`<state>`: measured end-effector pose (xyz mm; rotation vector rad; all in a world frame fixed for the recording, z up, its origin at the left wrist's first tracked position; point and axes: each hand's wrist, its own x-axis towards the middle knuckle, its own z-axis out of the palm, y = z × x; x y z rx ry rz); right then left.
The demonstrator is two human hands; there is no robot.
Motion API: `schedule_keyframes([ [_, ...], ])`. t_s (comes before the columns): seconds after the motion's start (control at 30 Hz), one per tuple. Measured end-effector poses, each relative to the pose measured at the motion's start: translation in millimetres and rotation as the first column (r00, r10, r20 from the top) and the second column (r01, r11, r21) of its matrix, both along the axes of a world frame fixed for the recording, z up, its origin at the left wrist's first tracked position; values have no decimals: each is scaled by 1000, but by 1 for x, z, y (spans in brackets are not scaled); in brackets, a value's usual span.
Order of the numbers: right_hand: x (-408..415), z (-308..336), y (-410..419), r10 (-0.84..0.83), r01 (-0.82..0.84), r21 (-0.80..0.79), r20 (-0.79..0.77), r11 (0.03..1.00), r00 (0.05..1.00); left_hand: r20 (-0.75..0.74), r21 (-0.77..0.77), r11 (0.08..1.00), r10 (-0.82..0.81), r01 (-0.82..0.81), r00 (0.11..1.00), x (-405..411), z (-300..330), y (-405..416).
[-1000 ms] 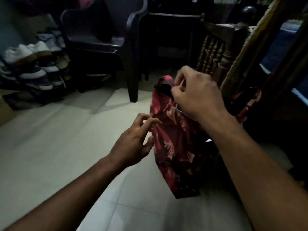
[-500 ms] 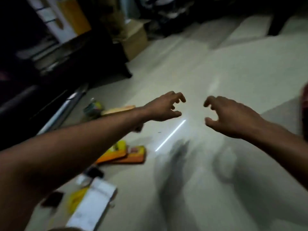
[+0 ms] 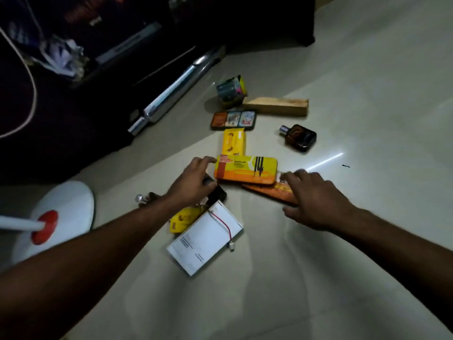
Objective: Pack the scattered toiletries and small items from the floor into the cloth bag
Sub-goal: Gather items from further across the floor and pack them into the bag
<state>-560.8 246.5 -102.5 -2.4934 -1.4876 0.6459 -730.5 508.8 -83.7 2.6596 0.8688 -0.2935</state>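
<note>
Pale tiled floor (image 3: 343,82), dim | orange-yellow box (image 3: 246,171) flat mid-floor | left hand (image 3: 193,182) fingers grip its left end | right hand (image 3: 316,200) fingers spread on orange packet (image 3: 269,192) beside it

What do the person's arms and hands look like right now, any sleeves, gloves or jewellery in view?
Both forearms are bare as far as the frame shows: no sleeves, gloves or watch visible. The left hand and right hand are uncovered too. The right hand's fingers are motion-blurred, so a ring cannot be ruled out.

The tiled floor (image 3: 343,82) is smooth and glossy. The orange tin (image 3: 245,171) looks shiny metal. The perfume bottle (image 3: 299,138) is dark glass, the block (image 3: 275,106) bare wood.
</note>
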Motion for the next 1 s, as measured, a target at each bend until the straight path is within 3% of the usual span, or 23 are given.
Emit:
schedule_keyframes([
  [0.13, 14, -25, 52, -20, 19, -24, -18, 1000, 1000, 20, 35, 999, 38, -38, 999, 7, -15, -6],
  [0.27, 13, -56, 72, -20, 17, -81, -29, 997, 999, -67, 50, 989, 140, -137, 988, 40, -33, -26],
  [0.33, 12, -66, 66, -17, 17, -38, 13, 999, 1000, -15, 41, 974, 225, -224, 974, 49, -41, -33],
  [0.47, 23, -73, 25, -73, 69, 57, 62, 996, 995, 113, -134, 933, 349, -333, 930, 59, -55, -43],
  [0.67, 25, -68, -34, -203, 204, 15, -59, 979, 977, 61, -362, 845, 442, -393, 895, 74, -68, -103],
  [0.77, 15, -57, -65, -291, 287, -52, -120, 956, 949, -2, -524, 747, 480, -410, 877, 66, -65, -137],
  [0.83, 2, -42, -93, -339, 332, -71, -186, 941, 922, -102, -649, 633, 476, -421, 873, 58, -55, -159],
  [1.0, -43, 28, -167, -575, 614, -35, -394, 789, 717, -242, -858, 339, 396, -386, 886, 54, 9, -217],
])
